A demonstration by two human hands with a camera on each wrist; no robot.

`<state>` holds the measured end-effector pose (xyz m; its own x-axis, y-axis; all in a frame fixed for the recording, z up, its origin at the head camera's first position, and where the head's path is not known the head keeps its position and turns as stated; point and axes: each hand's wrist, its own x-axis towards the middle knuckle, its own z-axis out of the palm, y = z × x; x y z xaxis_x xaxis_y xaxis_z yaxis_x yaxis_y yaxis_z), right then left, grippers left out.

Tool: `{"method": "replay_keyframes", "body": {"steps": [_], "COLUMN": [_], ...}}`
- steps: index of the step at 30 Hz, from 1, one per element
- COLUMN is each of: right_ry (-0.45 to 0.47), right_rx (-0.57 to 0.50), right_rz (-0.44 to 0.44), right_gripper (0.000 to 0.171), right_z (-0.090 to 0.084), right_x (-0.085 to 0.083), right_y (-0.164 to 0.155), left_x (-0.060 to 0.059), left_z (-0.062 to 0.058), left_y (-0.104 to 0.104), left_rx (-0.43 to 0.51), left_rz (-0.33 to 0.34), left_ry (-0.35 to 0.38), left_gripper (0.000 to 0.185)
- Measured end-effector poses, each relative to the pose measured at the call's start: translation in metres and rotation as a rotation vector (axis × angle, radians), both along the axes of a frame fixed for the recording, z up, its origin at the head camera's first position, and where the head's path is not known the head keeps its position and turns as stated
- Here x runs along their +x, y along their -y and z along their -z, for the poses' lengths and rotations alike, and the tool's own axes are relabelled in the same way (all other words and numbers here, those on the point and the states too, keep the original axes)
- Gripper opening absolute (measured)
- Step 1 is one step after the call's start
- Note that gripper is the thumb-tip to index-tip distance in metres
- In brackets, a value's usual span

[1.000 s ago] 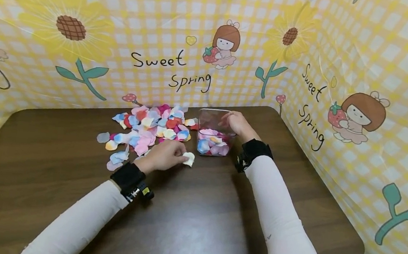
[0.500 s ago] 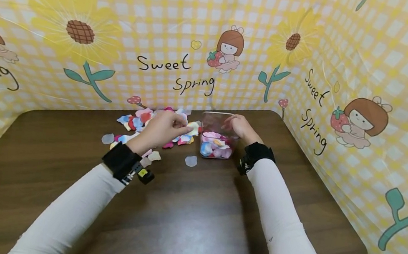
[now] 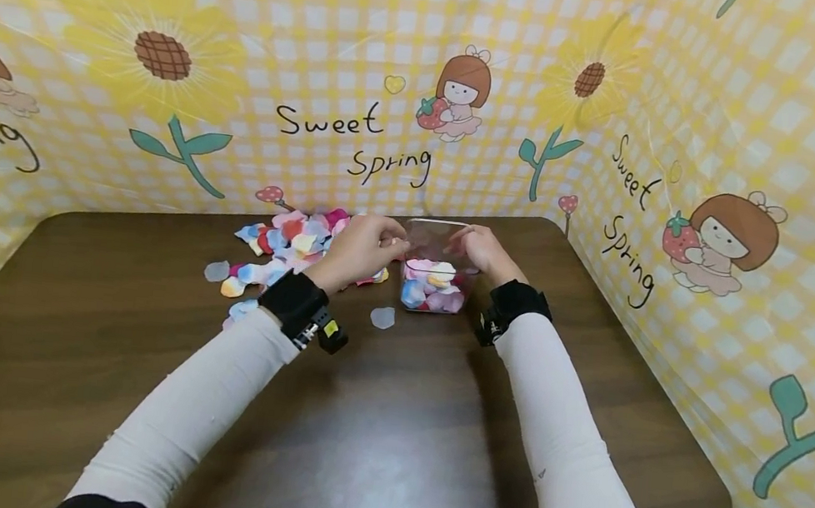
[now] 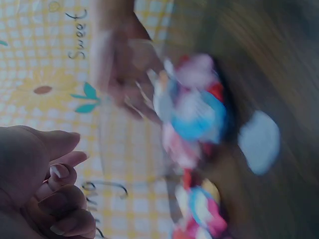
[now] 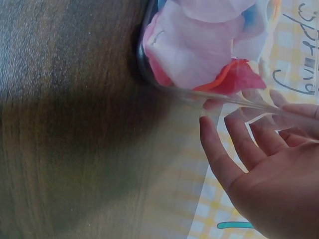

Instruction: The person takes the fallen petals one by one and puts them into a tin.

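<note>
A clear plastic box [image 3: 431, 311] stands on the table with several pink, blue and white petals [image 3: 433, 290] inside. My left hand [image 3: 369, 245] hovers at the box's left rim. Its thumb and fingers are loosely curled, and the left wrist view shows nothing between them. My right hand [image 3: 483, 250] holds the box's right wall near the top, its fingertips [image 5: 212, 129] touching the clear side. A pile of multicoloured artificial petals [image 3: 279, 252] spreads left of the box, partly hidden by my left hand. One pale petal [image 3: 383, 317] lies alone in front of the box.
The brown wooden table [image 3: 358, 424] has a rounded right corner. A yellow checked cloth [image 3: 274, 38] with printed flowers hangs behind it and along the right side, close to the table's edge.
My left hand went from the front of the box to the pile, picked up a pale petal, then moved right to the box. A pale petal now lies on top inside. My right hand stayed put.
</note>
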<state>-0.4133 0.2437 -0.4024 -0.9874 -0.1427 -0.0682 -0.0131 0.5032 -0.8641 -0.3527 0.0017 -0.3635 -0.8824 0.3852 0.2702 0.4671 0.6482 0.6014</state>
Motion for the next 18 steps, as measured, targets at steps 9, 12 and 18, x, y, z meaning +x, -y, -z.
{"method": "replay_keyframes", "body": {"steps": [9,12,18], "right_ry": [0.017,0.010,0.014], "right_rx": [-0.013,-0.022,-0.033], "right_rz": [0.002,-0.001,-0.010], "right_gripper": [0.049,0.050,0.051], "right_z": [0.000,-0.001,0.000], "right_x": [0.002,0.003,-0.001], "right_y": [-0.007,-0.006,-0.003], "left_x": [0.005,0.008,0.014], "left_z": [0.047,0.063,0.079], "left_y": [0.034,0.037,0.032], "left_rx": [-0.230,-0.256,-0.216], "left_rz": [0.089,0.116,0.119], "left_ry": [0.174,0.227,0.237], "left_gripper": [0.018,0.019,0.013]}}
